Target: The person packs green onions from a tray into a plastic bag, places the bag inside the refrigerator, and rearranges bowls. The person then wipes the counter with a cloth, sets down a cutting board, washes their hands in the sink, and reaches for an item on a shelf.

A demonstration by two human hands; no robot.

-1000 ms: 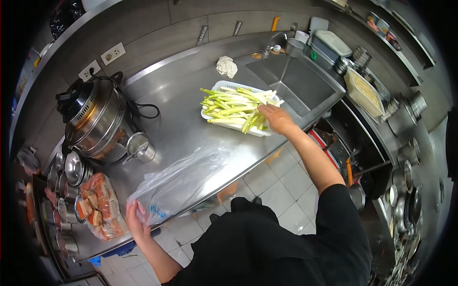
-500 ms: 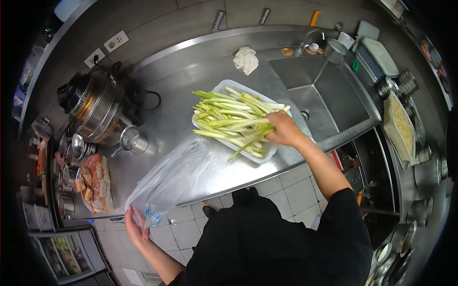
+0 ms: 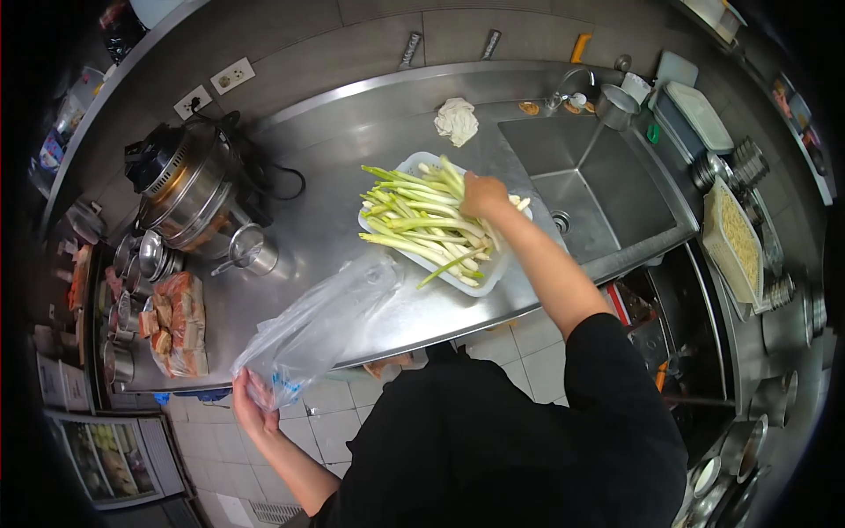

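Near the counter's front edge at the left, my left hand (image 3: 255, 401) is closed on the end of a clear plastic bag (image 3: 317, 312), which stretches over the steel counter towards the basket. My right hand (image 3: 484, 195) is closed on some green and white stalks (image 3: 414, 207) at the right side of the pile. The stalks lie in a white plastic basket (image 3: 497, 275), several with their ends over its left rim. My right fingertips are partly hidden by the hand itself.
A steel sink (image 3: 598, 207) lies right of the basket, and a crumpled white cloth (image 3: 456, 121) behind it. At the left stand a large steel pot (image 3: 189, 198), a metal jug (image 3: 253, 251) and bagged orange-and-white food (image 3: 185, 326).
My right hand has moved from the right rim of the basket up and left onto the stalks, gripping some and shifting them. My left hand still holds the bag. The camera view has shifted.
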